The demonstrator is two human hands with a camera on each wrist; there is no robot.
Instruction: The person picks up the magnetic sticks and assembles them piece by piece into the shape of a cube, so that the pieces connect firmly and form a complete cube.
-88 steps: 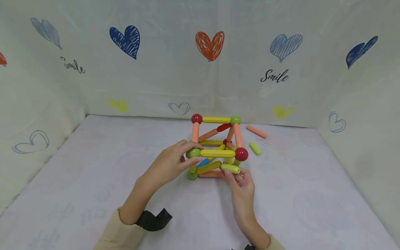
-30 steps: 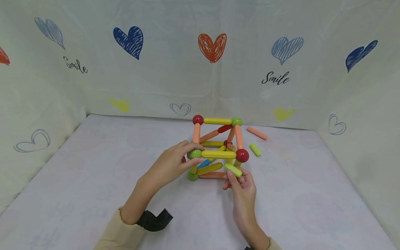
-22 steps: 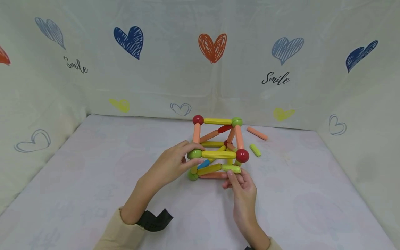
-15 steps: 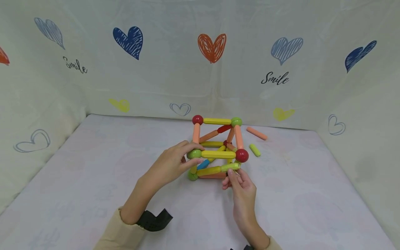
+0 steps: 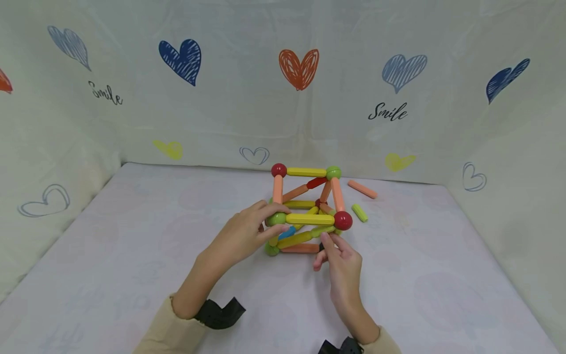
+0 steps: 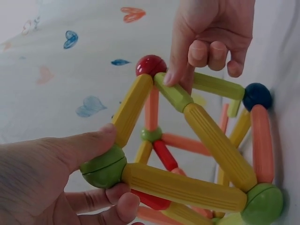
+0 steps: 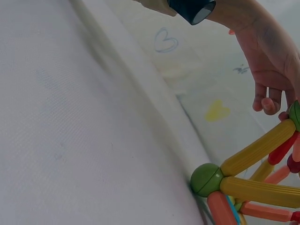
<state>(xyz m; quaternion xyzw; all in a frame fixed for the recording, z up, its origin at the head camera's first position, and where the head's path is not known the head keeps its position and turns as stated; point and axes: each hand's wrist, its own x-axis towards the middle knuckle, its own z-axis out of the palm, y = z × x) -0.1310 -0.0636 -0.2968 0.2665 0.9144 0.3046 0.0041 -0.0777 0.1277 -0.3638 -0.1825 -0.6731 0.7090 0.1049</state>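
A frame of magnetic sticks and balls (image 5: 309,219) stands on the table. My left hand (image 5: 240,233) grips the green ball (image 6: 104,168) at its upper front left corner between thumb and fingers. My right hand (image 5: 345,265) pinches a short light green stick (image 6: 173,91) between thumb and index finger. One end of that stick meets a longer yellow stick (image 6: 218,145); the other is right at the red ball (image 5: 343,221). Together the two sticks slant across the front face, up from the lower left green ball (image 6: 262,204). The right wrist view shows the left hand (image 7: 272,61), not the right.
Behind the frame to the right lie a loose orange stick (image 5: 362,189) and a short light green stick (image 5: 360,213). A dark blue ball (image 6: 258,96) forms the frame's lower right front corner. A white cloth backdrop (image 5: 239,108) with printed hearts rises behind the table.
The light green stick in my right hand has lined up with the yellow stick, and both have tilted upward, bringing the free end to the red ball. The left hand has stayed on the green ball.
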